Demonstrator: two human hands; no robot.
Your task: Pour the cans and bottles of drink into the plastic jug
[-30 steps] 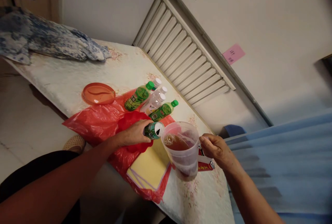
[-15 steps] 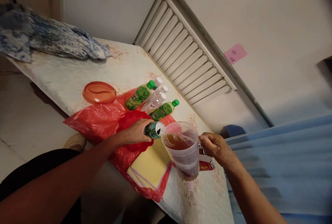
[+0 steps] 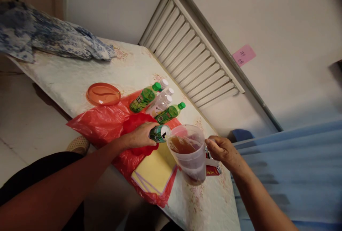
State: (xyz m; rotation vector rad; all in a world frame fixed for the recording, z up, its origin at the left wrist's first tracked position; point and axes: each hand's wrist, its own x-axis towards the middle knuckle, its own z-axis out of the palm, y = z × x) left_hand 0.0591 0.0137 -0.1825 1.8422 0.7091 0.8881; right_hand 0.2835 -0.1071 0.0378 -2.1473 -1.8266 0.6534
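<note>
My left hand (image 3: 140,134) is closed round a dark green drink can (image 3: 158,134), tipped on its side with its opened top at the rim of a clear plastic pitcher (image 3: 191,167). Brown liquid (image 3: 183,144) with bubbles along one side lies inside the pitcher. My right hand (image 3: 220,149) grips the pitcher's handle and holds the pitcher tilted toward the can. Behind the pitcher, a red can (image 3: 213,170) is partly hidden. Under the left hand a red bowl-like thing (image 3: 137,120) shows in part.
Several bottles, among them a green tea bottle (image 3: 144,99), stand beyond the hands. A red plastic bag (image 3: 98,120) lies under folded yellow cloths (image 3: 156,172). An orange lid (image 3: 103,94) and patterned fabric (image 3: 66,42) lie on the table (image 3: 66,77). A radiator (image 3: 192,52) runs behind.
Both hands, the can and the pitcher hold nearly the same positions. The whole view has shifted very slightly.
</note>
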